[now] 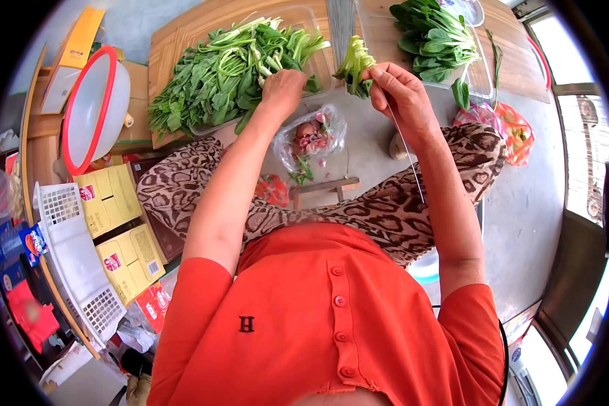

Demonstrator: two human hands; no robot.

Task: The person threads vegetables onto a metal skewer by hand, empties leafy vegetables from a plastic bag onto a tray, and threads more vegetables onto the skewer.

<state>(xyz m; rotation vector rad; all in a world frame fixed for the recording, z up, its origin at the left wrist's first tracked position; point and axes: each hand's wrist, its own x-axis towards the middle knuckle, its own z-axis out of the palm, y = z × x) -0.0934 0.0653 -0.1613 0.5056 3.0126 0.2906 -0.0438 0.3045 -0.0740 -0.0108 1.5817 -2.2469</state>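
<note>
My right hand [404,95] is closed in a pinch on a thin skewer [411,162], whose bare length slants down toward my lap. Pale green vegetable pieces [354,62] are bunched at the skewer's upper end, beside my fingertips. My left hand [282,93] reaches into the big pile of leafy greens [220,78], with its fingers curled and closed on some of them; the fingertips are partly hidden. That pile fills a clear plastic tray [321,40]. Another bunch of leafy greens [433,44] lies in a second tray at the right.
Between my knees is a clear plastic bag [311,139] with reddish scraps, above a small wooden stool [325,191]. A red-rimmed basin [91,111], yellow boxes [111,196] and a white plastic basket [81,264] stand left. An orange bag [517,139] lies right.
</note>
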